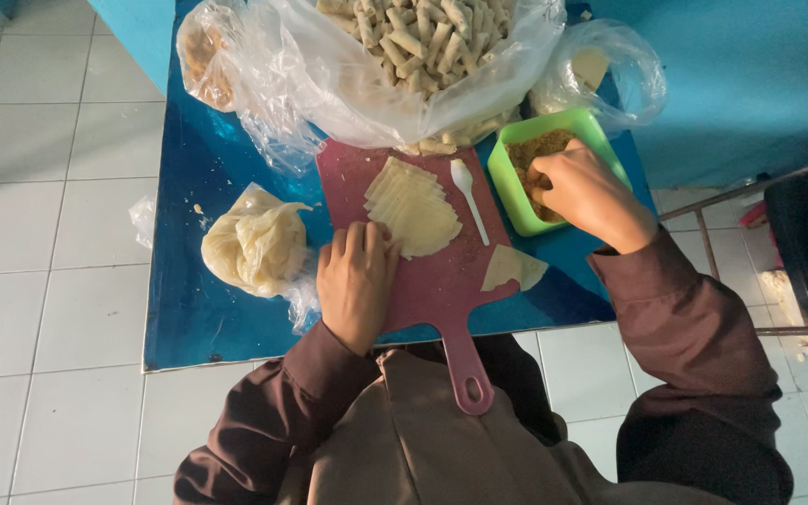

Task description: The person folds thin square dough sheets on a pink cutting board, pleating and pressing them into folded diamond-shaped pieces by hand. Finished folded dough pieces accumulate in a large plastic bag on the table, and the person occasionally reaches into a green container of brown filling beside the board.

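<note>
My left hand (355, 281) rests on the dark red cutting board (441, 281), fingertips touching the edge of a fanned stack of pale triangular wrappers (413, 208). My right hand (584, 192) reaches into a green rectangular container (509, 182) of brown crumbly filling (527, 150), fingers curled into the filling. A white plastic spoon (468, 194) lies on the board between the two hands. One folded wrapper (511, 267) sits alone at the board's right edge.
A large clear bag of finished pale rolls (423, 42) fills the back of the blue table (198, 318). A knotted plastic bag of wrappers (256, 245) lies at left, another bag (600, 70) at back right. White tiled floor surrounds; a metal frame (750, 187) stands right.
</note>
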Action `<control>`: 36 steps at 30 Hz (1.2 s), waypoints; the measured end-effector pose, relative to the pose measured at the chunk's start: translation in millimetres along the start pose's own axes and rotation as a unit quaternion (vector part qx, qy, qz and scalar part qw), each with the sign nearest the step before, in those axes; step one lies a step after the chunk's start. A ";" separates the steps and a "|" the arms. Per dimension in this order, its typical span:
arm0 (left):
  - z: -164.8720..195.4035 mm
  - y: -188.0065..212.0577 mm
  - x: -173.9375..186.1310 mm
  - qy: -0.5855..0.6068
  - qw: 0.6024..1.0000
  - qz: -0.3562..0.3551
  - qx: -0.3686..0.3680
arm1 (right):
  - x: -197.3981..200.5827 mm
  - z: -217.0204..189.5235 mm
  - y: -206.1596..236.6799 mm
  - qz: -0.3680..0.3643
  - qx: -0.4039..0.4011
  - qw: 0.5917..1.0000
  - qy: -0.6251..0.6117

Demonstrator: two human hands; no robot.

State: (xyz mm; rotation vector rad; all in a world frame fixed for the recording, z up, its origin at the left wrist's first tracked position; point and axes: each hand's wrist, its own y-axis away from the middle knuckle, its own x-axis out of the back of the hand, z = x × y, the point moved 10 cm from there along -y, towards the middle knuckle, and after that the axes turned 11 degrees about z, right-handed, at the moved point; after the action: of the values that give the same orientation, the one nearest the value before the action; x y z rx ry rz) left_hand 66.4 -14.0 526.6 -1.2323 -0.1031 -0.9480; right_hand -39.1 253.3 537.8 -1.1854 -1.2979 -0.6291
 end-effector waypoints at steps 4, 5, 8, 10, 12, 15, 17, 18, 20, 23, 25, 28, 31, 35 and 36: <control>3.0 -1.1 -0.2 -0.012 1.000 0.000 -0.002 | 1.5 -5.8 -1.9 0.024 0.013 1.000 0.010; 3.2 -1.3 0.3 -0.013 1.000 0.002 0.000 | 1.3 -4.9 -2.1 0.023 0.005 1.000 0.004; 5.0 -2.0 0.9 -0.018 1.000 0.004 -0.003 | 10.1 0.0 -1.8 0.028 -0.014 0.999 -0.009; 6.7 -1.5 1.7 -0.021 1.000 0.004 -0.003 | 19.4 0.9 -2.0 0.034 -0.020 0.999 -0.021; 8.7 -1.5 2.6 -0.023 1.000 0.005 -0.004 | 31.7 -1.0 -3.9 0.044 -0.024 0.998 -0.036; 12.8 -0.4 6.3 -0.019 1.000 0.006 -0.017 | 53.5 -14.2 -7.2 0.058 -0.011 0.996 -0.070; 16.3 1.1 10.2 -0.034 0.999 0.008 -0.037 | 70.4 -29.4 -9.9 0.071 0.017 0.995 -0.068; 18.3 2.2 11.7 -0.042 0.998 0.009 -0.048 | 77.8 -37.9 -11.0 0.077 0.031 0.994 -0.067; 17.1 3.4 11.7 -0.038 0.999 0.001 -0.036 | 84.5 -58.2 -12.5 0.089 0.054 0.992 -0.068; 13.7 4.8 11.4 -0.017 1.000 -0.008 -0.016 | 71.0 -103.4 -14.0 0.098 0.128 0.981 -0.108; 10.3 4.8 10.9 -0.003 1.000 -0.010 -0.003 | 51.6 -131.6 -15.4 0.093 0.174 0.970 -0.139; 5.7 3.1 8.7 0.007 1.000 -0.005 0.010 | 17.6 -162.3 -16.3 0.084 0.206 0.958 -0.181; 2.3 1.0 5.4 0.011 1.000 0.003 0.024 | -7.7 -173.6 -11.6 0.067 0.208 0.960 -0.176; -0.8 -0.5 1.2 0.033 0.998 0.001 0.051 | -12.4 -177.8 2.9 0.102 0.248 0.959 -0.091; -1.0 -1.3 1.1 0.040 0.998 0.001 0.054 | -12.6 -176.6 5.6 0.100 0.248 0.960 -0.082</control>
State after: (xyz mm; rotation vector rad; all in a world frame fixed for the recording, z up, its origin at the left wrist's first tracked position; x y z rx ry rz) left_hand 65.9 -15.4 527.9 -1.0927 -0.0884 -0.9757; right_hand 31.7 91.3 549.8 -0.9452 -1.3495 -0.0454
